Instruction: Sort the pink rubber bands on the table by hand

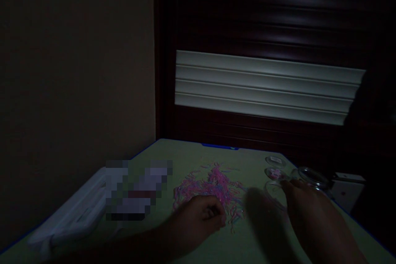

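Note:
A heap of small pink and pastel rubber bands [213,187] lies on a pale green table [185,156]. My left hand [202,214] rests at the heap's near edge, its fingers curled and pinched on the bands. My right hand [305,204] reaches to the right and holds a clear glass jar [297,181] lying tilted on the table. The room is very dark.
Two small clear round lids or containers [274,161] sit just behind the jar. A white flat case [77,214] lies at the table's left edge, beside a blurred patch. A wall stands at the left and a dark shutter with a lit white band behind.

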The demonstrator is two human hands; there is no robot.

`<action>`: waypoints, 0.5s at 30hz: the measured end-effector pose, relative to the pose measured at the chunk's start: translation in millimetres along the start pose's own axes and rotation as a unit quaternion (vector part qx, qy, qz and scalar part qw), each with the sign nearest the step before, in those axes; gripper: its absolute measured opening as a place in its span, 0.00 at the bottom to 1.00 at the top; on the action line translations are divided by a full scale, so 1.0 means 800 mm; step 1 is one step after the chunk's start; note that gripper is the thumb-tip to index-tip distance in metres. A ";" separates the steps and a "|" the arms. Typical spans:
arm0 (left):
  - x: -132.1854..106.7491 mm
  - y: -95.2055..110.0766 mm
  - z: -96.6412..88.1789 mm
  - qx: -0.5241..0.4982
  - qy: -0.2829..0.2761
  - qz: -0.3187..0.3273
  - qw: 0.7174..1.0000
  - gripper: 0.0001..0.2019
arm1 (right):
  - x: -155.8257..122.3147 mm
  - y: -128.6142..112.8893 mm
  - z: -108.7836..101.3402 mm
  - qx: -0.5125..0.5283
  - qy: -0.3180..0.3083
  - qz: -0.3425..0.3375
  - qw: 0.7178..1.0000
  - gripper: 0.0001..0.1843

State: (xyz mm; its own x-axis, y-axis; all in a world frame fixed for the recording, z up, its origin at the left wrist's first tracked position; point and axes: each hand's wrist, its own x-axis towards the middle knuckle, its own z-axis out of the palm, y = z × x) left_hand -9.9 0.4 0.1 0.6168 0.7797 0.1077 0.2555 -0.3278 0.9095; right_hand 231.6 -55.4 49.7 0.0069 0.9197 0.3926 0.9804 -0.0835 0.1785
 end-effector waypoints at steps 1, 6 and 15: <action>0.000 -0.001 0.000 -0.001 -0.002 0.002 1.000 0.07 | 0.000 0.000 -0.001 -0.001 0.002 0.003 1.000 0.22; 0.000 -0.003 0.000 -0.005 -0.006 0.004 1.000 0.07 | 0.000 -0.004 -0.002 -0.024 0.018 0.002 1.000 0.22; 0.000 0.000 0.001 0.000 0.003 0.000 1.000 0.07 | 0.000 -0.003 -0.005 0.020 0.030 -0.026 0.999 0.18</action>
State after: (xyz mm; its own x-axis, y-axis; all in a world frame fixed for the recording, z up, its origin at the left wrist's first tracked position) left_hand -9.8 0.1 -0.3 0.6126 0.7826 0.1107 0.2545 -0.3278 0.9098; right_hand 228.8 -56.5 53.1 -0.0547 0.8974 0.4379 0.9862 -0.0203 0.1646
